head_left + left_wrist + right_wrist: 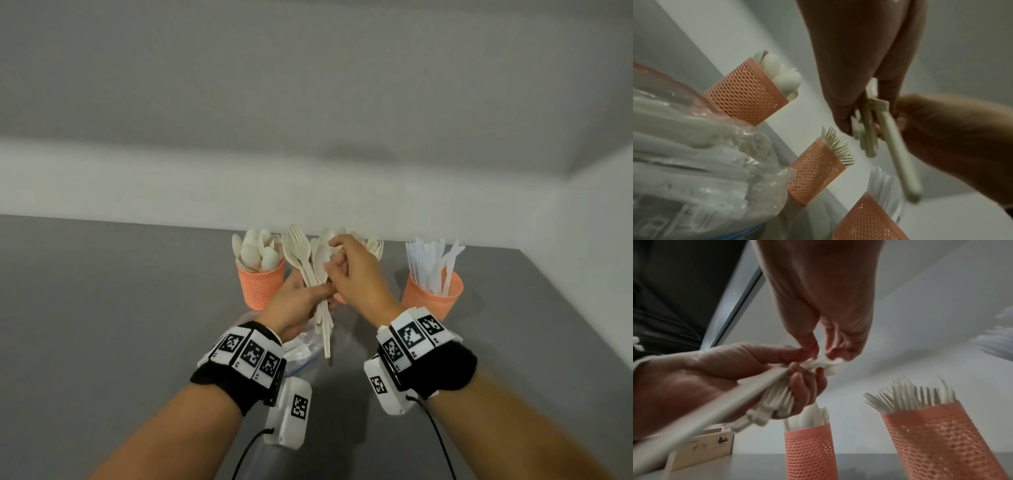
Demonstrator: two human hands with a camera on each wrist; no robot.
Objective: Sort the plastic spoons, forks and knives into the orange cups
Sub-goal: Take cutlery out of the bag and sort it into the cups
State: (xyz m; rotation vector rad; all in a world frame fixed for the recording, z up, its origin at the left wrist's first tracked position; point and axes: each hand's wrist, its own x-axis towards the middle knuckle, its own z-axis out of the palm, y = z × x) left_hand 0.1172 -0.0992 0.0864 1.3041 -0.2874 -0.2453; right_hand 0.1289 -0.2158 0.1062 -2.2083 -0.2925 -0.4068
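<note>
My left hand [320, 293] grips a bundle of cream plastic forks and spoons [306, 260] by the handles, heads up, above the table. My right hand [330, 262] pinches one utensil [824, 361] in that bundle near its head; which kind it is stays hidden behind the fingers. One long handle [898, 154] sticks out from the rest. Three orange mesh cups stand behind: the spoon cup [262, 284] on the left, the fork cup [941, 443] in the middle, mostly hidden by my hands in the head view, and the knife cup [433, 296] on the right.
A clear plastic bag [305, 346] with more cutlery lies on the grey table [102, 308] under my hands. A small cardboard box [702, 449] sits left of the spoon cup. A white wall runs close behind the cups.
</note>
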